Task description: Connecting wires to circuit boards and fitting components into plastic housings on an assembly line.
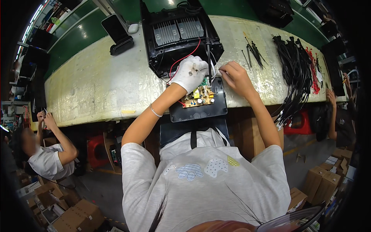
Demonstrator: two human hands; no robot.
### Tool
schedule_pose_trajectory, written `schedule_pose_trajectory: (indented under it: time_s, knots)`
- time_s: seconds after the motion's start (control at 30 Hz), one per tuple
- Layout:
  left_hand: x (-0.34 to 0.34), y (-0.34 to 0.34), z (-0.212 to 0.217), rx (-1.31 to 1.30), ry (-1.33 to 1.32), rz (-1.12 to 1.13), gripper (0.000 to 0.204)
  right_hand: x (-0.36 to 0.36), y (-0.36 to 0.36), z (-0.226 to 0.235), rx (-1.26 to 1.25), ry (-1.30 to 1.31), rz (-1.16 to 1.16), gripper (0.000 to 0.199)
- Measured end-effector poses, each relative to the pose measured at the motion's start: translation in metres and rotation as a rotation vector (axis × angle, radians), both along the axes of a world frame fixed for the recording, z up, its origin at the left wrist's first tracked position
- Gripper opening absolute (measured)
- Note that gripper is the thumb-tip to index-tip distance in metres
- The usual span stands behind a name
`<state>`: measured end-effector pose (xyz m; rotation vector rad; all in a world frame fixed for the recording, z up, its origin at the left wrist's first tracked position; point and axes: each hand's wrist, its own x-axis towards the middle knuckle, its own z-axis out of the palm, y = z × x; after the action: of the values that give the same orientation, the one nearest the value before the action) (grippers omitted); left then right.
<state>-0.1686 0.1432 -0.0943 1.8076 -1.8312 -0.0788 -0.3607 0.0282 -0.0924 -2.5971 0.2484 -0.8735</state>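
My left hand (189, 74), in a white glove with dark smudges, is closed beside a black cable (209, 52); the glove hides what its fingers hold. My bare right hand (236, 78) pinches at the thin tip of something too small to name, close to a white wire (215, 66). Below both hands a circuit board (199, 99) with yellow and white parts lies on a black plastic panel (199, 113) at the table's near edge. Beyond stands an open black housing (154, 58) with finned metal heat sinks (178, 32). A red wire (188, 55) arcs from it behind my glove.
Black cable ties (253, 53) lie right of the housing, then a bundle of black cables (293, 65) and red wires (313, 71). A phone on a stand (117, 31) and a white case (133, 28) are at far left. Co-workers sit at both sides.
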Motion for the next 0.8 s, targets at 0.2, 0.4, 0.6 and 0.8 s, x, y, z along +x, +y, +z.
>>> schedule_pose_trajectory:
  time_s: [0.2,0.4,0.6,0.8]
  knots:
    - [0.007,0.006,0.015,0.25,0.343,-0.047,0.023,-0.008,-0.002,0.009,1.177,0.217,0.023,0.016]
    - [0.007,0.01,0.025,0.325,0.558,0.059,0.027,-0.007,0.013,0.016,0.136,0.012,-0.031,0.013]
    - [0.005,0.008,0.024,0.309,0.471,0.053,0.026,-0.004,0.017,0.022,0.393,0.193,-0.175,0.012]
    - [0.001,-0.002,-0.002,0.179,0.094,0.041,0.021,-0.003,0.004,0.006,0.197,0.193,-0.112,0.012]
